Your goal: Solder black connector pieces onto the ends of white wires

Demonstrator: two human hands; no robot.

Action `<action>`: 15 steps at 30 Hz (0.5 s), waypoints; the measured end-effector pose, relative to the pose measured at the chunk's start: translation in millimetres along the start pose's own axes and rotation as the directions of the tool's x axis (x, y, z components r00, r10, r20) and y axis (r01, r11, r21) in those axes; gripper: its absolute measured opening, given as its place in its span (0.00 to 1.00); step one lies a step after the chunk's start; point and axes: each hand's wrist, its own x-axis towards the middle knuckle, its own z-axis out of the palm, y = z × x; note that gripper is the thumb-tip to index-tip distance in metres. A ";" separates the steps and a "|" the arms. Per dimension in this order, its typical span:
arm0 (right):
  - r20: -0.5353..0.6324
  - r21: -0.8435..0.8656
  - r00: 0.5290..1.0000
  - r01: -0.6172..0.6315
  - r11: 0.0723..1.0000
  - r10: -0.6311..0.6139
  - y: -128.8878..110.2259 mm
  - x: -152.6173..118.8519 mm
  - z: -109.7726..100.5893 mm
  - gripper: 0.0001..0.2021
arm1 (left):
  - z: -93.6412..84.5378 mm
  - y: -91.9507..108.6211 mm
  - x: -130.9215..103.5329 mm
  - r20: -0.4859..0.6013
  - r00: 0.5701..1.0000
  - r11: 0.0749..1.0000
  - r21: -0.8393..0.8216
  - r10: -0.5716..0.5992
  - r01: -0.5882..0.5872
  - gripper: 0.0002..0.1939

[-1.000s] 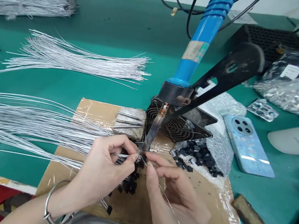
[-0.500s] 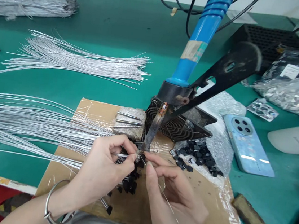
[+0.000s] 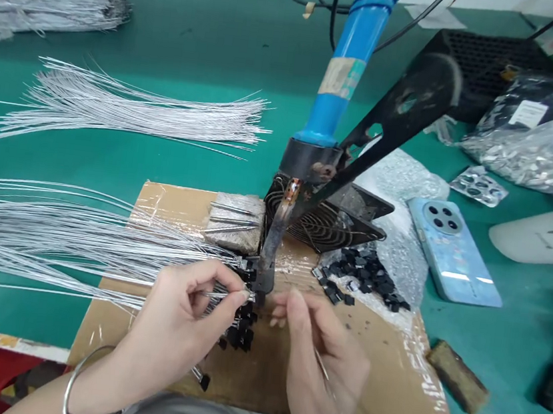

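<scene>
My left hand (image 3: 191, 331) pinches the end of a thin wire just left of the iron's tip, with black-ended wires under its fingers. A blue-handled soldering iron (image 3: 324, 115) points down from a black bracket (image 3: 392, 120), its dark tip (image 3: 265, 276) above the cardboard (image 3: 386, 382). Right of the tip, my right hand (image 3: 323, 360) has thumb and fingers closed around a thin strand of solder wire (image 3: 322, 367). Black connector pieces (image 3: 244, 330) cluster between the hands. Long silvery wires (image 3: 76, 236) run off to the left.
A fan (image 3: 325, 223) stands behind the iron tip. Loose black parts (image 3: 369, 272) lie on bubble wrap at the right, near a blue phone (image 3: 455, 249) and a brown block (image 3: 457, 377). Another wire bundle (image 3: 142, 106) lies at the back left.
My right hand has moved right, away from the iron tip and my left hand. My left hand still pinches its wire. The whole view has shifted slightly.
</scene>
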 end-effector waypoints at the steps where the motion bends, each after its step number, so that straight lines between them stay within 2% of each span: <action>1: 0.044 -0.004 0.999 0.008 1.000 -0.008 -0.6 -0.3 0.0 0.13 | 0.4 -0.9 -2.0 0.002 1.000 0.999 0.024 0.024 -0.024 0.09; 4: 0.171 0.042 0.984 0.044 0.998 -0.051 2.5 -0.5 -0.5 0.12 | 0.9 -3.0 -11.0 0.000 0.987 0.982 0.106 0.158 -0.157 0.08; 6: 0.218 0.055 0.974 0.057 0.997 -0.068 6.9 -0.9 -1.8 0.11 | -4.1 -5.7 -19.6 -0.041 0.948 0.933 0.191 0.317 -0.304 0.06; 7: 0.223 0.051 0.973 0.051 0.997 -0.061 9.0 -1.5 -2.7 0.11 | -9.5 -8.2 -23.9 -0.062 0.914 0.890 0.262 0.402 -0.374 0.09; 9: 0.198 0.025 0.980 0.023 0.999 -0.028 11.6 -3.9 -4.6 0.12 | -26.8 -16.5 -29.9 -0.046 0.841 0.760 0.456 0.539 -0.462 0.22; 10: 0.179 0.011 0.984 0.011 1.000 -0.013 12.2 -5.6 -5.6 0.12 | -38.1 -22.4 -30.5 0.003 0.822 0.682 0.556 0.569 -0.475 0.29; 13: 0.147 -0.002 0.989 0.006 1.000 -0.006 14.9 -11.3 -9.8 0.13 | -74.7 -44.9 -20.7 0.251 0.847 0.475 0.737 0.468 -0.481 0.61; 15: 0.120 0.016 0.993 -0.002 1.000 0.000 21.0 -14.2 -14.9 0.14 | -95.5 -59.1 -6.8 0.354 0.848 0.385 0.774 0.395 -0.503 0.71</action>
